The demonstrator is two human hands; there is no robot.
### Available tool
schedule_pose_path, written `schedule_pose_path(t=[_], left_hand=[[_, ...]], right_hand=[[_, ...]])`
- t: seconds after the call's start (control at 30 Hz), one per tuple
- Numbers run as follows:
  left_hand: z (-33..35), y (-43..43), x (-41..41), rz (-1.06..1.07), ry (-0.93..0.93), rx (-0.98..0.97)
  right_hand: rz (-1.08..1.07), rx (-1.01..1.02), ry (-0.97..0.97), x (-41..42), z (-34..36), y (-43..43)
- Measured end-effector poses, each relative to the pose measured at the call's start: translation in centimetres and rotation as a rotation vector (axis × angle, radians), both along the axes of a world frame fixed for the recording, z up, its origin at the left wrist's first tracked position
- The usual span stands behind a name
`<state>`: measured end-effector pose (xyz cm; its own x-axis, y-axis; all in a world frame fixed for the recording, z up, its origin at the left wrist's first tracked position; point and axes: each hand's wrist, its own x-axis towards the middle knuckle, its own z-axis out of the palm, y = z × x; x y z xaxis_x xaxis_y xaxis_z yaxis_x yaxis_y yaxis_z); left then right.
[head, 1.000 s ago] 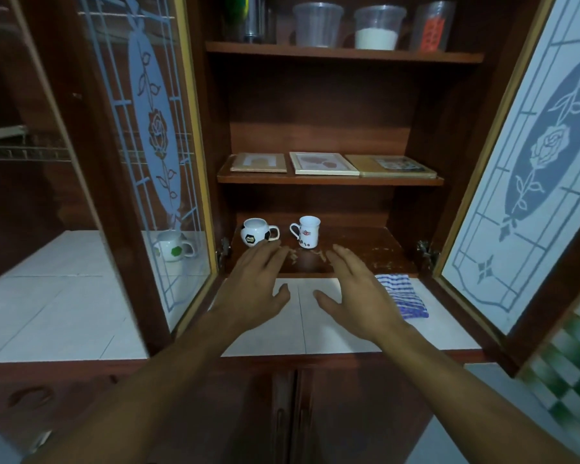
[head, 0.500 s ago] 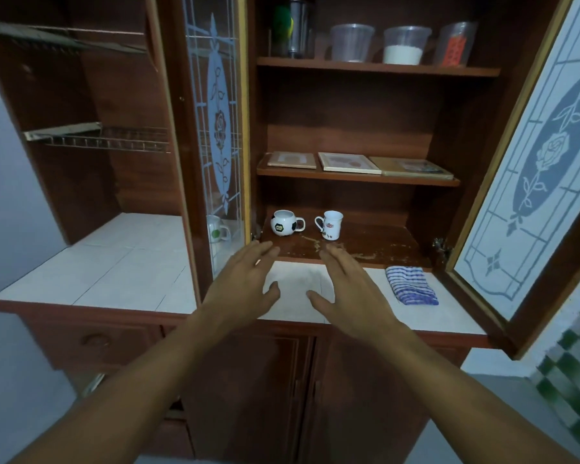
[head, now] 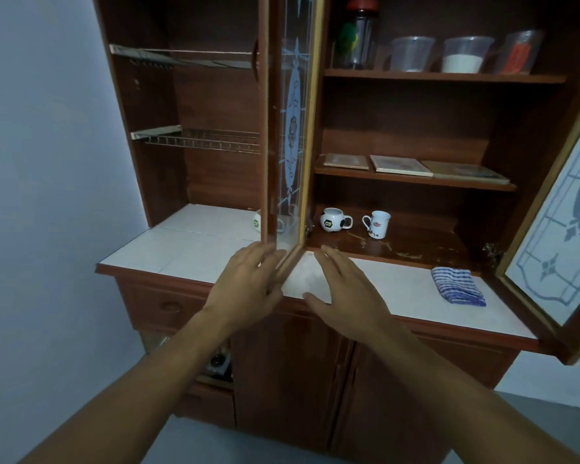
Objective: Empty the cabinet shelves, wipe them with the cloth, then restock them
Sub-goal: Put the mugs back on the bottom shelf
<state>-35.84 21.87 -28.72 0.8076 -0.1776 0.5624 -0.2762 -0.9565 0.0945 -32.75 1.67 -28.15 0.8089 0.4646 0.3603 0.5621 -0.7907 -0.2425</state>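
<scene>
head view: your left hand [head: 248, 283] and right hand [head: 345, 296] hover apart, fingers spread, holding nothing, over counter [head: 399, 296] front edge. football mug [head: 332, 220] and white mug [head: 379, 223] stand on bottom shelf [head: 426, 244], left half. reach in, grip handles, avoid left door [head: 288, 128]. cloth [head: 457, 285] lies at counter right end.

Three mugs [head: 336, 220] [head: 378, 224] [head: 257, 222]; three flat boards [head: 346, 161] [head: 399, 165] [head: 464, 171]; three plastic tubs [head: 412, 53] [head: 464, 55] [head: 518, 51]; one bottle [head: 360, 38]; one cloth [head: 457, 285].
</scene>
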Motion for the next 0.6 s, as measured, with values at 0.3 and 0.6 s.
schedule_pose_path(t=[0.3, 0.6], left_hand=[[-0.3, 9.0, -3.1, 0.05, 0.01, -0.012], [-0.3, 15.2, -4.1, 0.036, 0.012, -0.028]], right_hand=[[0.052, 0.0, -0.031, -3.1, 0.3, 8.9], [0.061, 0.016, -0.037, -4.3, 0.1, 15.1]])
